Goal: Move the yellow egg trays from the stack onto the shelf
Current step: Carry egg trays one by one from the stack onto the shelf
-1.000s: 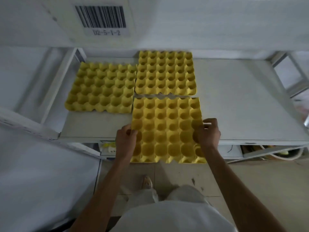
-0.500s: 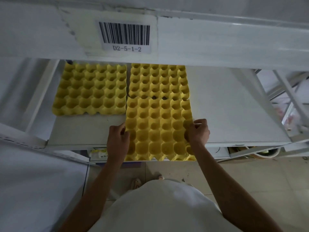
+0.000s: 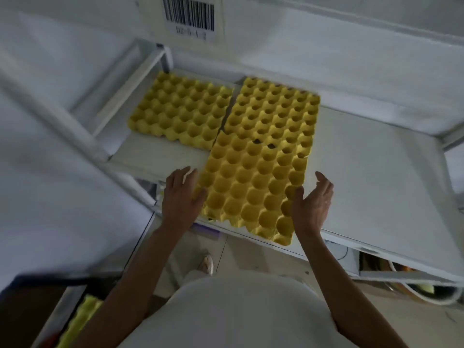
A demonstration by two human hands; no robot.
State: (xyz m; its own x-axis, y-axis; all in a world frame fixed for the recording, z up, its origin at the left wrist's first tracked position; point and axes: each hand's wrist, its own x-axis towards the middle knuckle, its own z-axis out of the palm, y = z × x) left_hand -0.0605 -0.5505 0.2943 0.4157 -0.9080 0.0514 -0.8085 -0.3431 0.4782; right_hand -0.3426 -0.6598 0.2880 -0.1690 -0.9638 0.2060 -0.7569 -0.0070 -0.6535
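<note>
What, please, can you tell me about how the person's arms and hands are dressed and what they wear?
Both forearms are bare to as far up as the picture shows; no sleeve cuffs are visible. The left hand and right hand wear no gloves, and the wrists carry no watch or band. A faint mark on one of the right hand's fingers could be a ring, but it is too blurred to tell. The person wears a white top.

Three egg trays (image 3: 253, 187) are bright yellow with a dimpled cup pattern; the shelf (image 3: 376, 177) is white; the label (image 3: 189, 13) bears black barcode stripes
</note>
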